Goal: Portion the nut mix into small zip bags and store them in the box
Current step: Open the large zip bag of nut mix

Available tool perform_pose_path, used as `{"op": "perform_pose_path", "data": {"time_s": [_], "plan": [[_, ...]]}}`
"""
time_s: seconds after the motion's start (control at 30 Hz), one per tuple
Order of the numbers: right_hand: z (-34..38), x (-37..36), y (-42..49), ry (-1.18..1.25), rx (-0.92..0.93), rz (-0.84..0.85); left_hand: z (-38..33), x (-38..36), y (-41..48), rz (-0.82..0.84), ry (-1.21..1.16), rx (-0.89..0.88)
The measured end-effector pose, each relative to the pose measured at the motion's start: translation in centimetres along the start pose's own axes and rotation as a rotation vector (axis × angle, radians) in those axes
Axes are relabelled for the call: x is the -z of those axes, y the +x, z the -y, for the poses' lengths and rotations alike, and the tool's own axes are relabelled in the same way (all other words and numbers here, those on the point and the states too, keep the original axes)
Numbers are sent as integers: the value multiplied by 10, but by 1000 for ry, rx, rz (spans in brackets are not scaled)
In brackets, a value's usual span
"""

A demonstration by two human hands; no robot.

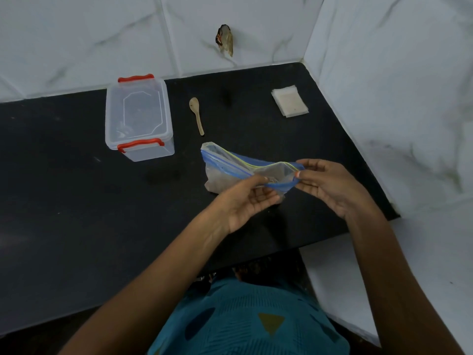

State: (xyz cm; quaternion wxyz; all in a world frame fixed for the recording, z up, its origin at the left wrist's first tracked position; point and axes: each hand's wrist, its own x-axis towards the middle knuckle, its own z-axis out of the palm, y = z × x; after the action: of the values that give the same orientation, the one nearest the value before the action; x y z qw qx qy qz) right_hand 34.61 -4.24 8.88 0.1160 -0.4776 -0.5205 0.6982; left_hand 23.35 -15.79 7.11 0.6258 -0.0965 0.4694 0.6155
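A large clear zip bag (225, 165) with a blue and yellow zip strip lies on the black counter (64, 201), holding a brownish nut mix. My left hand (245, 201) pinches the near side of its mouth. My right hand (330, 185) pinches the right end of the zip strip, and the mouth gapes between the two hands. A clear plastic box (139, 119) with red latches and its lid on stands to the left. A small wooden spoon (197, 115) lies beside the box. A stack of small clear zip bags (290, 99) sits at the back right.
White marble-look tiled walls close the counter at the back and on the right (384, 73). A small brown thing (225, 39) is stuck to the back wall. The counter's front edge (256, 265) runs just before my body.
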Motion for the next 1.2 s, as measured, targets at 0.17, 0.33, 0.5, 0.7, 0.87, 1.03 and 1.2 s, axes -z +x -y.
{"op": "perform_pose_path", "data": {"time_s": [0.17,0.33,0.5,0.7,0.87,1.03,1.2], "plan": [[-5,-2,4,182,32,-75,1,2,2,49,-148,-84],[-14,-7,12,667,-78,-78,12,9,14,45,-175,-243],[-20,-2,9,301,-6,-101,15,12,16,59,-140,-249],[-16,8,13,203,-65,-108,13,16,13,113,-23,-261],[-17,8,19,435,-200,-90,18,23,14,54,10,-213],[-18,9,19,346,-162,-69,17,30,17,15,-150,-179],[-19,20,16,117,-5,36,11,32,15,86,-154,-175]]}}
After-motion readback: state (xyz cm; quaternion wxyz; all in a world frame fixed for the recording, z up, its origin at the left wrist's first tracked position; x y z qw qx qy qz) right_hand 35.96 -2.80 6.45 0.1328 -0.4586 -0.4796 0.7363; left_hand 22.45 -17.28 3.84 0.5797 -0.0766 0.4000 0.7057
